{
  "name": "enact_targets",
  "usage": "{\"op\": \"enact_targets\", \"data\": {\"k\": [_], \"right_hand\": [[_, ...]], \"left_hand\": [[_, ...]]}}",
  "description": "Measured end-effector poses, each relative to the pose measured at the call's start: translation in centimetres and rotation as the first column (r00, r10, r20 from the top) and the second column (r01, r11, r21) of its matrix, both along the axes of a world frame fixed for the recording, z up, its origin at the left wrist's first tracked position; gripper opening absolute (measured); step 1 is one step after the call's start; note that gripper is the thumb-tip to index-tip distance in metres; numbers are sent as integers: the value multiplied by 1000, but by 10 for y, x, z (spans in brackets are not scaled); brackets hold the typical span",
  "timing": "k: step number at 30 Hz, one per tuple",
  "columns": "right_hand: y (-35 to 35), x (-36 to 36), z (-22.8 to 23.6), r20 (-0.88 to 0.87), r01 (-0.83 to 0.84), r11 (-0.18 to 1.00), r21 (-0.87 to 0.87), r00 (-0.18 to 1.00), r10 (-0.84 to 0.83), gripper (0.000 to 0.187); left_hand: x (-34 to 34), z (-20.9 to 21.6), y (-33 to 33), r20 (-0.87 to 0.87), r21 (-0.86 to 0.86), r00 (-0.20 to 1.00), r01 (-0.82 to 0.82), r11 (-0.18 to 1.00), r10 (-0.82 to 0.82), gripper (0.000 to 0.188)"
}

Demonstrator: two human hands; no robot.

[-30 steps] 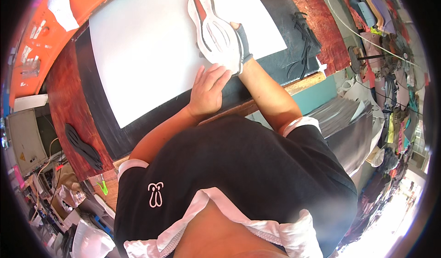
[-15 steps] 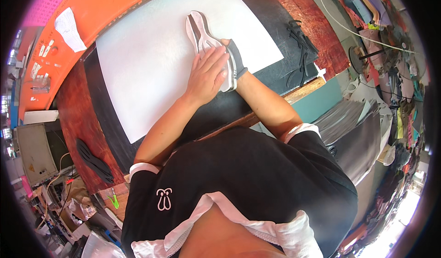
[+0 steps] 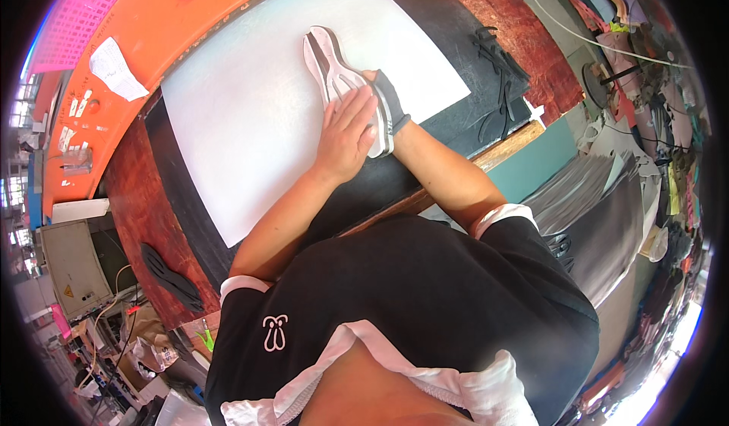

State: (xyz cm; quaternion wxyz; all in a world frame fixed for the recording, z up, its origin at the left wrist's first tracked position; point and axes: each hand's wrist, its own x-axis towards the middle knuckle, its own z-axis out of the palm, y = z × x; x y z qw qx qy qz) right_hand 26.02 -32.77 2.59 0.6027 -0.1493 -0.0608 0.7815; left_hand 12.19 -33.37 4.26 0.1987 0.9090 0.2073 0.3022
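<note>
A long sole-shaped cutting die (image 3: 332,61), pale metal with a narrow waist and inner strips, stands on a white board (image 3: 243,122). Across its near half lies my left hand (image 3: 345,135), bare, with the fingers stretched out side by side. My right hand (image 3: 389,99), in a dark glove that leaves the thumb tip bare, holds the die's right side. Its thumb shows at the die's edge, while the other fingers are mostly hidden. What lies under the die is covered by it and by my hands.
An orange machine part (image 3: 163,35) with a paper slip (image 3: 116,69) borders the far left. Black cut strips (image 3: 497,77) lie right of the board, dark pieces (image 3: 171,278) at the left. Dark sheets (image 3: 600,221) are stacked at the right, beside my right arm.
The whole view has turned and shifted slightly. Both hands stay on the cutting die, which appears a little lower in the picture with them.
</note>
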Motion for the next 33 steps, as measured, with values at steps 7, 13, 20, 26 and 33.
{"op": "enact_targets", "data": {"k": [7, 13, 20, 26, 33], "right_hand": [[6, -2, -4, 91, 30, 997, 65, 995, -35, 34], [7, -5, -2, 57, 22, 1000, -16, 998, -21, 33], [5, -6, -4, 108, 46, 998, 43, 993, -50, 35], [7, -7, -7, 104, 61, 996, 63, 992, -67, 36], [2, -8, 4, 106, 4, 1000, -18, 994, -2, 39]], "left_hand": [[-3, 0, 16, 102, -67, 991, -74, 995, 81, 45], [-3, 6, 17, 67, 44, 987, -148, 988, 145, 40], [-3, 18, 18, -40, 148, 985, -160, 976, 168, 33], [-2, 13, 15, 1, 70, 987, -160, 985, 160, 35], [-6, 6, 19, 75, -36, 979, -189, 981, 191, 39]]}}
